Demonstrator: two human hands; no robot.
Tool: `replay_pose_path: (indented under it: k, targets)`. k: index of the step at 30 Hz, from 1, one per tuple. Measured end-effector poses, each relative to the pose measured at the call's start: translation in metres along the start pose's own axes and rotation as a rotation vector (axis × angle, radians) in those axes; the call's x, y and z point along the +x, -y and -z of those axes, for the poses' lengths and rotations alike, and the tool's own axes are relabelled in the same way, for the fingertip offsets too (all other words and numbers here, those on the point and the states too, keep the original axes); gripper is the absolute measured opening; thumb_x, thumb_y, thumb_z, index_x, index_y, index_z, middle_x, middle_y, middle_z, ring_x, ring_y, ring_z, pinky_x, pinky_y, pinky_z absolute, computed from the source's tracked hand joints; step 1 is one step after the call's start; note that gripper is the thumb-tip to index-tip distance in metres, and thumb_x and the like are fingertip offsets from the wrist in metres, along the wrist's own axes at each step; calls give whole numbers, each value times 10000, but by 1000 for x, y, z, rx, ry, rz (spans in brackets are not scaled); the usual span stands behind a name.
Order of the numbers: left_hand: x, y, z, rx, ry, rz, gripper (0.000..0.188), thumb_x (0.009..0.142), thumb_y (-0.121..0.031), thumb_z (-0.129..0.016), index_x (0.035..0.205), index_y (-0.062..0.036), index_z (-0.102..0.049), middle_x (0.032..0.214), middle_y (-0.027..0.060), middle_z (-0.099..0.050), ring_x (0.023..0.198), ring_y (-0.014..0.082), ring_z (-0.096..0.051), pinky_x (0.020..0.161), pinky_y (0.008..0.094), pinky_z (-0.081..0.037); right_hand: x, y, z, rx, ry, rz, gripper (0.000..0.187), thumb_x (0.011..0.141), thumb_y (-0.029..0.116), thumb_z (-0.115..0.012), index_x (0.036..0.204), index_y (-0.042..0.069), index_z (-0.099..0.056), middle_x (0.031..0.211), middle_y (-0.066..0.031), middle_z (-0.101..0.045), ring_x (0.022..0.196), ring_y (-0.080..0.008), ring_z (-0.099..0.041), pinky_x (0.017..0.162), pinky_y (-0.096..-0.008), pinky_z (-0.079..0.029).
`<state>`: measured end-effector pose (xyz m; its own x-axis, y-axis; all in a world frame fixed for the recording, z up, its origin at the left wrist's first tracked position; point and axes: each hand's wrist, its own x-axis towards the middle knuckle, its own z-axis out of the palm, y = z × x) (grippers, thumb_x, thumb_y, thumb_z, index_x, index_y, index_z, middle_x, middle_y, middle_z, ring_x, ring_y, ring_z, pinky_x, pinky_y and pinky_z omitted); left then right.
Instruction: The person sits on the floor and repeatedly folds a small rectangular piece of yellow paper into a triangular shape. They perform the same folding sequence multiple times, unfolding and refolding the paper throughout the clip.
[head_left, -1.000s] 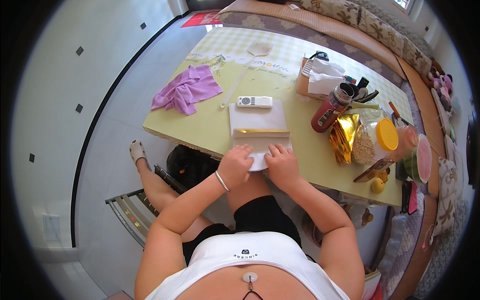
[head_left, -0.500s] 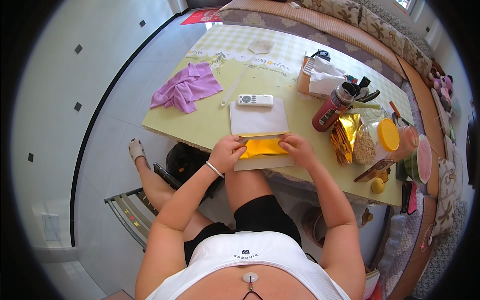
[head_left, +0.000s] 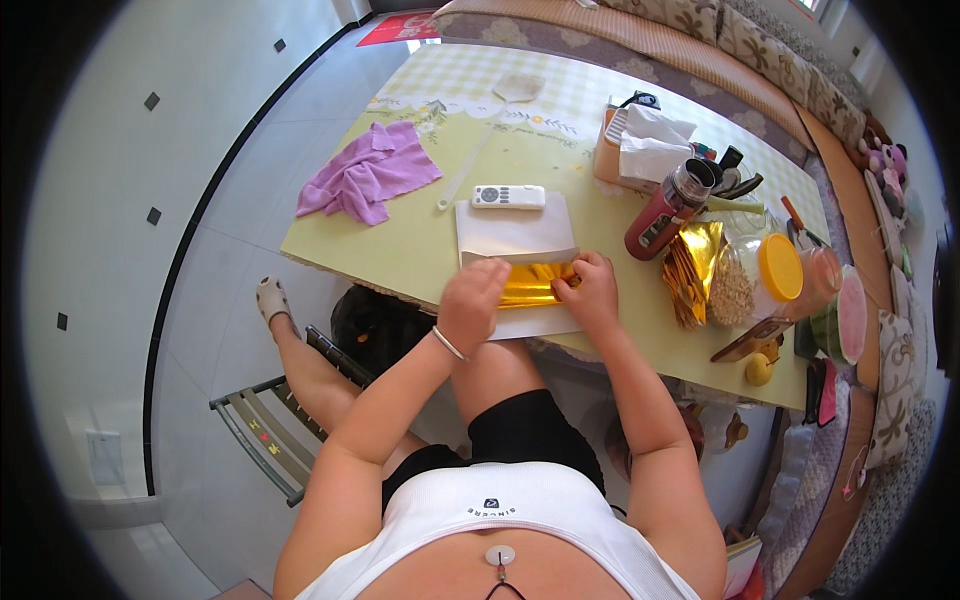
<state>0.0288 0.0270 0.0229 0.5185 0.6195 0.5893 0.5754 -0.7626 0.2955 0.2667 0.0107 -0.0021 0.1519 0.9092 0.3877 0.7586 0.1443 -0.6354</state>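
A shiny gold foil sheet [head_left: 533, 287], folded into a narrow strip, lies over a white board or pad [head_left: 512, 228] at the table's near edge. My right hand [head_left: 593, 290] is closed, pinching the strip's right end between thumb and fingers. At the strip's left end is my left hand [head_left: 472, 303], its fingers smeared by motion; whether they grip the foil is unclear. A white remote control [head_left: 508, 197] rests on the far part of the board.
Left on the table [head_left: 360, 245] lies a purple cloth [head_left: 370, 172]. To the right stand a tissue box [head_left: 608, 150], a dark red flask [head_left: 660, 225], a stack of gold sheets [head_left: 690, 270], a yellow-lidded jar [head_left: 735, 290], a phone [head_left: 752, 340] and a cut watermelon [head_left: 850, 315].
The foil strip has become narrower and more creased. My left hand has turned and come up over the strip's left end; my right hand has moved slightly left and farther from me.
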Motion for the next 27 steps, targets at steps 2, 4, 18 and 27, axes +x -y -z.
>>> replay_pose_path:
  k: [2,4,18,27]
  targets:
    - [-6,-11,-10,35,187,-16,515,892,-278,-687,1323,-13,-599,1364,207,-587,1306,392,-517,1081,514,-423,-1,0,-1,10,-6,-7,202,700,148,-804,735,8,-662,946,-126,-657,955,-331,-607,845,-420,-514]
    - [-8,-14,-15,94,414,9,703,914,-529,-624,1396,-24,-553,1505,205,-483,1412,396,-430,1140,580,-350,0,2,2,20,-17,2,199,718,150,-802,733,10,-662,940,-125,-655,951,-329,-606,838,-422,-513]
    - [-8,-15,-11,214,467,-45,828,900,-628,-572,1475,-41,-472,1581,186,-389,1488,385,-312,1178,617,-236,-3,-5,-4,-94,-109,14,208,788,137,-765,702,19,-617,942,-121,-630,946,-338,-576,821,-433,-501]
    - [-12,-13,-15,219,536,-30,944,892,-735,-481,1530,-45,-395,1627,188,-310,1511,402,-255,1194,623,-186,-18,18,3,-415,-68,348,578,820,243,-742,1321,10,-572,1419,-179,-538,1340,-366,-472,1118,-475,-362]
